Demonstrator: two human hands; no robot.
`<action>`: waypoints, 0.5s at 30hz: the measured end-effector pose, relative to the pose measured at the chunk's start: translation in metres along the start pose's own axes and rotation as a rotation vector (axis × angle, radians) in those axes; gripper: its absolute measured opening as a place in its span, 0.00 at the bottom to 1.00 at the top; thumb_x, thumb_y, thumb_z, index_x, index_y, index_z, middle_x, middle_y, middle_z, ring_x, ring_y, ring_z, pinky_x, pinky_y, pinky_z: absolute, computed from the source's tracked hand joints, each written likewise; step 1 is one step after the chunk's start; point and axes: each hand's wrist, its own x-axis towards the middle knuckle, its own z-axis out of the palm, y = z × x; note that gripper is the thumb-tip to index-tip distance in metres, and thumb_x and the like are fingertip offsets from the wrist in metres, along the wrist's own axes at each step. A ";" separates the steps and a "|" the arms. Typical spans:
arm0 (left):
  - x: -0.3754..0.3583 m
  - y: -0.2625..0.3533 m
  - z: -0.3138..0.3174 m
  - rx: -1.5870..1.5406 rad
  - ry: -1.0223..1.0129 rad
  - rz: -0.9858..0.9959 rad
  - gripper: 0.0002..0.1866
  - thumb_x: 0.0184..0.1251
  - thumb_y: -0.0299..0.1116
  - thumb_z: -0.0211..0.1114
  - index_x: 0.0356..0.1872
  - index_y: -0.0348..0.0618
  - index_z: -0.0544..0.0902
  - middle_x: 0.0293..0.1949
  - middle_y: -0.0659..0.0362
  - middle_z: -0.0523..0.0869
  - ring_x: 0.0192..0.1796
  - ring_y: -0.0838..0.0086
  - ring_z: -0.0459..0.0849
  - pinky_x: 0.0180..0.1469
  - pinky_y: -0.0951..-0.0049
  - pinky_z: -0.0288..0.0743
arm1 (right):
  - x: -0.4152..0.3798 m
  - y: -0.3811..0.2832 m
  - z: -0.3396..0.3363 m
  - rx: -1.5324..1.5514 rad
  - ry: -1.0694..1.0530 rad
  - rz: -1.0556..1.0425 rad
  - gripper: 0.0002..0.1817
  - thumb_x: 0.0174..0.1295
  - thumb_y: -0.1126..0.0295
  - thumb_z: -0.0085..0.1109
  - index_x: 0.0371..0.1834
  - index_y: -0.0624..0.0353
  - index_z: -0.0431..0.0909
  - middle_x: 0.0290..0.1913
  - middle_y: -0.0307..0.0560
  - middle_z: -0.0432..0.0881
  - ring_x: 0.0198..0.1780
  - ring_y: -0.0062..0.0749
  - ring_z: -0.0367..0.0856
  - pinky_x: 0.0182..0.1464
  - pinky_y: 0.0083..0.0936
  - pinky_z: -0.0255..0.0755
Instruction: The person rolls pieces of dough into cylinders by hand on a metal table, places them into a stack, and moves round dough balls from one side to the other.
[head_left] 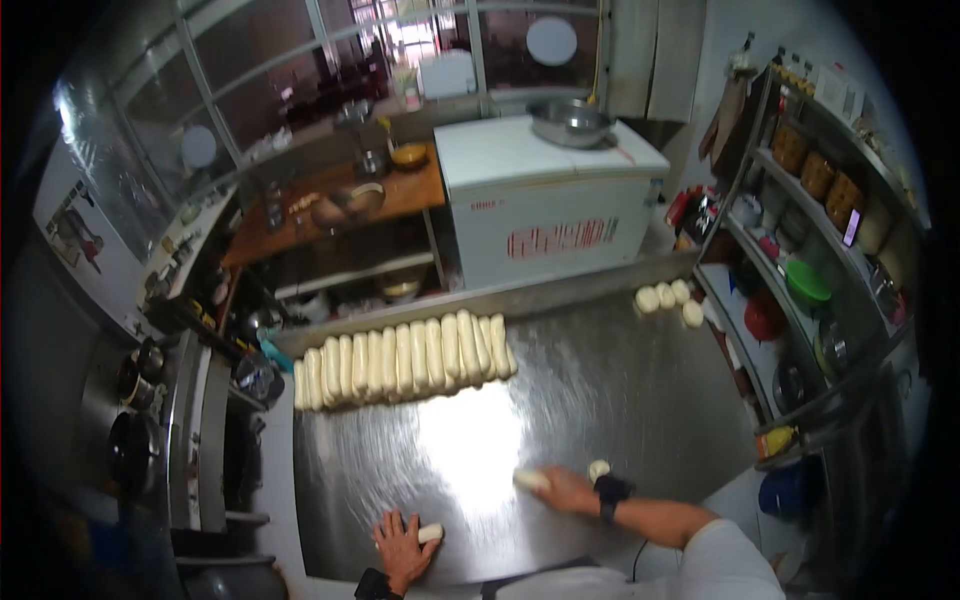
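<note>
On the steel worktop (620, 390), my left hand (400, 555) lies with fingers spread over a short roll of dough (430, 534), which shows at its right side. Farther right, my right hand (568, 491) is closed around another piece of dough (529, 479), whose pale end sticks out on the left. A small round dough piece (598, 470) rests just beyond my right wrist. At the back left of the worktop, long dough rolls (405, 358) are lined up side by side in a dense row.
Several round dough pieces (663, 295) sit at the worktop's far right corner. Behind stands a white chest freezer (480, 220) with a metal basin (570, 122) on top. A shelf rack (740, 265) borders the right, and a wooden counter (290, 235) the back left.
</note>
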 end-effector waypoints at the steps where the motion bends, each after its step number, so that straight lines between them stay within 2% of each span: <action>1: -0.009 0.002 -0.003 0.040 0.084 0.118 0.35 0.69 0.57 0.62 0.67 0.40 0.75 0.70 0.32 0.67 0.75 0.37 0.59 0.72 0.33 0.48 | 0.019 0.014 0.001 0.141 0.146 0.000 0.14 0.71 0.60 0.60 0.47 0.60 0.81 0.42 0.58 0.85 0.44 0.50 0.84 0.47 0.44 0.77; 2: -0.016 0.003 -0.001 0.077 0.177 0.239 0.32 0.68 0.53 0.65 0.63 0.39 0.77 0.65 0.35 0.72 0.70 0.40 0.66 0.69 0.38 0.55 | 0.038 0.013 -0.013 0.178 0.263 0.064 0.16 0.70 0.57 0.61 0.44 0.61 0.81 0.39 0.58 0.85 0.41 0.50 0.84 0.45 0.42 0.77; 3: -0.020 -0.001 0.006 0.076 0.157 0.228 0.32 0.68 0.53 0.65 0.63 0.39 0.77 0.65 0.35 0.72 0.70 0.40 0.66 0.69 0.38 0.55 | 0.061 0.001 -0.036 0.236 0.387 0.089 0.17 0.70 0.57 0.62 0.43 0.62 0.80 0.40 0.58 0.85 0.41 0.50 0.85 0.45 0.42 0.76; 4: -0.018 -0.007 0.013 0.076 0.169 0.224 0.28 0.67 0.50 0.66 0.59 0.39 0.78 0.58 0.39 0.75 0.64 0.43 0.70 0.65 0.41 0.58 | 0.083 -0.006 -0.060 0.338 0.392 0.151 0.18 0.70 0.55 0.62 0.45 0.62 0.80 0.41 0.60 0.85 0.44 0.51 0.86 0.47 0.43 0.77; 5: -0.018 -0.011 0.017 0.076 0.184 0.219 0.25 0.67 0.47 0.68 0.55 0.38 0.79 0.52 0.44 0.77 0.58 0.46 0.73 0.60 0.44 0.62 | 0.113 0.002 -0.074 0.185 0.462 0.193 0.19 0.71 0.57 0.61 0.52 0.64 0.80 0.45 0.55 0.86 0.45 0.40 0.86 0.48 0.37 0.77; 6: -0.016 -0.004 0.009 0.085 0.222 0.241 0.22 0.67 0.46 0.67 0.51 0.39 0.79 0.43 0.50 0.77 0.51 0.52 0.75 0.55 0.49 0.64 | 0.135 -0.008 -0.094 0.202 0.559 0.155 0.19 0.71 0.57 0.61 0.51 0.64 0.81 0.44 0.56 0.87 0.45 0.41 0.86 0.47 0.38 0.77; 7: -0.014 -0.006 0.011 0.085 0.219 0.230 0.22 0.67 0.46 0.67 0.51 0.39 0.79 0.43 0.50 0.77 0.51 0.52 0.75 0.55 0.49 0.64 | 0.158 -0.019 -0.111 0.219 0.655 0.117 0.19 0.71 0.57 0.61 0.50 0.65 0.81 0.43 0.57 0.87 0.45 0.43 0.87 0.47 0.38 0.78; 9: -0.008 -0.012 0.019 -0.038 0.255 0.174 0.19 0.67 0.43 0.68 0.48 0.39 0.78 0.39 0.49 0.78 0.45 0.52 0.76 0.52 0.51 0.67 | 0.207 -0.031 -0.134 0.199 0.751 0.071 0.21 0.68 0.54 0.61 0.47 0.64 0.82 0.43 0.63 0.87 0.48 0.59 0.86 0.50 0.45 0.78; 10: -0.005 -0.010 0.021 -0.037 0.255 0.166 0.19 0.67 0.43 0.68 0.48 0.39 0.78 0.39 0.49 0.78 0.45 0.52 0.76 0.52 0.51 0.67 | 0.227 -0.041 -0.139 0.179 0.770 0.066 0.21 0.68 0.54 0.62 0.47 0.64 0.83 0.42 0.63 0.87 0.46 0.58 0.87 0.49 0.44 0.78; 11: -0.001 -0.005 0.023 -0.197 0.314 0.020 0.17 0.71 0.41 0.65 0.48 0.38 0.77 0.38 0.49 0.78 0.44 0.54 0.76 0.50 0.52 0.68 | 0.244 -0.049 -0.140 0.158 0.789 0.060 0.22 0.67 0.53 0.62 0.48 0.65 0.84 0.42 0.63 0.88 0.45 0.57 0.88 0.48 0.44 0.79; 12: 0.003 0.002 0.025 -0.358 0.373 -0.128 0.15 0.75 0.39 0.62 0.47 0.36 0.76 0.38 0.48 0.78 0.43 0.55 0.77 0.48 0.53 0.70 | 0.265 -0.045 -0.135 0.068 0.712 0.073 0.22 0.67 0.53 0.62 0.48 0.64 0.84 0.42 0.63 0.88 0.46 0.58 0.87 0.48 0.45 0.79; 13: 0.008 0.017 0.017 -0.360 0.374 -0.138 0.15 0.75 0.39 0.62 0.47 0.36 0.76 0.38 0.48 0.78 0.43 0.55 0.77 0.48 0.53 0.70 | 0.281 -0.040 -0.127 -0.022 0.630 0.085 0.23 0.67 0.53 0.61 0.48 0.64 0.84 0.42 0.64 0.87 0.46 0.60 0.87 0.49 0.47 0.79; 14: 0.014 0.039 -0.001 -0.579 0.395 -0.247 0.15 0.77 0.39 0.59 0.48 0.35 0.75 0.37 0.48 0.77 0.43 0.57 0.77 0.47 0.55 0.71 | 0.283 -0.045 -0.121 -0.191 0.478 0.143 0.23 0.66 0.52 0.62 0.47 0.65 0.83 0.42 0.62 0.87 0.46 0.61 0.86 0.50 0.48 0.78; 15: 0.024 0.056 -0.018 -0.799 0.415 -0.352 0.15 0.80 0.38 0.55 0.48 0.33 0.75 0.37 0.48 0.77 0.43 0.59 0.77 0.46 0.56 0.71 | 0.275 -0.050 -0.117 -0.191 0.474 0.141 0.23 0.66 0.52 0.62 0.47 0.65 0.83 0.42 0.62 0.87 0.46 0.61 0.86 0.50 0.48 0.78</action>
